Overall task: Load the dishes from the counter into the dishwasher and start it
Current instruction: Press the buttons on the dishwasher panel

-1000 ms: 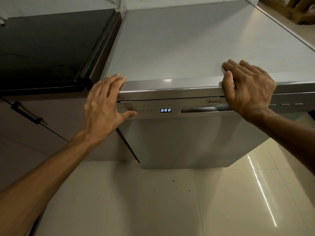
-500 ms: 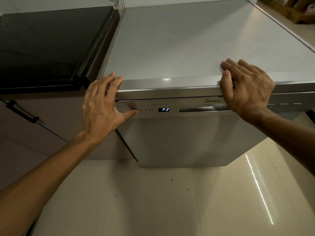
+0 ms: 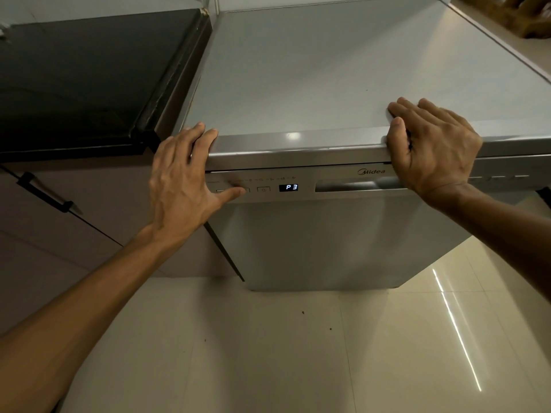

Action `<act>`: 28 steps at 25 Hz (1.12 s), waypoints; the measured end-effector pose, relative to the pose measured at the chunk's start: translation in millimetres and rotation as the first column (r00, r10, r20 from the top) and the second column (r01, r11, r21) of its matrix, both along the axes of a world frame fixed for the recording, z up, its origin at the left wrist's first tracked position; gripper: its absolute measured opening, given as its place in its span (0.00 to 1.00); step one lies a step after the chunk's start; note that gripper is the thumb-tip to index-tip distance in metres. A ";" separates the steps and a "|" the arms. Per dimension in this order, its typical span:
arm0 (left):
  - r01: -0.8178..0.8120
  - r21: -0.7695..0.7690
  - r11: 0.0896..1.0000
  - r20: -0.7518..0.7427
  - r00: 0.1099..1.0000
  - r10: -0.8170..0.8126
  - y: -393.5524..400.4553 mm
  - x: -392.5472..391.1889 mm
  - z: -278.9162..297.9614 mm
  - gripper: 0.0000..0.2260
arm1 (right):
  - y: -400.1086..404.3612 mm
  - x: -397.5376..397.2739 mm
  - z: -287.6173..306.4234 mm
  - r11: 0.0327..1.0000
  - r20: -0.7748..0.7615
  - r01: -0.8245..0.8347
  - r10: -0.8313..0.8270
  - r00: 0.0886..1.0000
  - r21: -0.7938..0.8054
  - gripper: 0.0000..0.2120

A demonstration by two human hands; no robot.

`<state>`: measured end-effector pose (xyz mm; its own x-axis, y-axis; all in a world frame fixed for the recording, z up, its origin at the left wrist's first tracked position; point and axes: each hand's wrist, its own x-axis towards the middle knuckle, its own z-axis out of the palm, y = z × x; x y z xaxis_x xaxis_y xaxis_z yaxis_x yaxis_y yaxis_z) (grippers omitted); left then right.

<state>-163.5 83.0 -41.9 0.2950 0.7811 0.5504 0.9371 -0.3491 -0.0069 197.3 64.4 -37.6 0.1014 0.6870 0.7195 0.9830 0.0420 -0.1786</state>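
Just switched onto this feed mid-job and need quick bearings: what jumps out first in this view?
The glowing white "P3" display on the control panel of the closed silver Midea dishwasher, centre frame. The left hand rests on the dishwasher's top left corner, its thumb on a panel button; the right hand grips the top front edge above the recessed door handle. A black glossy countertop sits to the left.

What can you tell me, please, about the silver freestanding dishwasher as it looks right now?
The silver freestanding dishwasher stands on pale floor tiles beside a dark countertop, door closed. Its flat grey top is bare. The control strip carries a Midea logo, small buttons, a recessed handle and a lit display reading P3. The left hand rests on the top's front corner, thumb on a button; the right hand grips the top's front edge.
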 end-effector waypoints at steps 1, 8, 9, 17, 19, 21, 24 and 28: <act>-0.004 0.000 1.000 -0.001 1.000 0.004 0.0 0.0 -0.2 0.47 | -0.4 -0.6 0.5 1.000 -0.004 0.001 -0.001 1.000 -0.008 0.21; -0.013 0.019 1.000 -0.032 0.999 0.014 1.3 -0.2 -1.6 0.47 | -8.6 -4.2 7.0 0.992 -0.060 -0.011 0.003 0.998 -0.125 0.23; -0.013 0.018 1.000 -0.031 0.999 0.013 1.0 -0.3 -1.1 0.47 | -9.2 -4.9 7.7 0.991 -0.059 -0.010 0.002 0.998 -0.135 0.24; -0.046 -0.011 0.999 0.042 0.998 0.047 -3.2 8.0 1.4 0.41 | -15.9 0.7 14.0 0.970 -0.008 -0.083 0.084 0.996 -0.230 0.26; -0.044 -0.016 0.999 0.081 0.996 0.045 -4.6 9.8 1.5 0.39 | -25.3 6.7 14.3 0.945 0.018 -0.120 0.132 0.991 -0.303 0.29; -0.040 -0.011 0.999 0.091 0.995 0.041 -5.9 11.5 0.8 0.38 | -39.8 22.4 12.6 0.921 0.056 -0.135 0.167 0.984 -0.364 0.31; -0.041 0.006 0.999 0.114 0.993 0.041 -6.0 13.9 -0.6 0.37 | -60.3 63.3 12.7 0.909 0.086 -0.097 0.143 0.986 -0.406 0.36; -0.037 0.044 0.998 0.191 0.981 0.028 -4.6 16.4 -5.2 0.33 | -76.3 126.9 18.2 0.882 0.101 -0.015 0.071 0.992 -0.471 0.42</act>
<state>-147.1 78.4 -47.1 0.1563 0.7607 0.6301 0.9337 -0.3218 0.1570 324.2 -12.0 -19.4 0.0023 0.9482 0.3177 0.9967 0.0234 -0.0771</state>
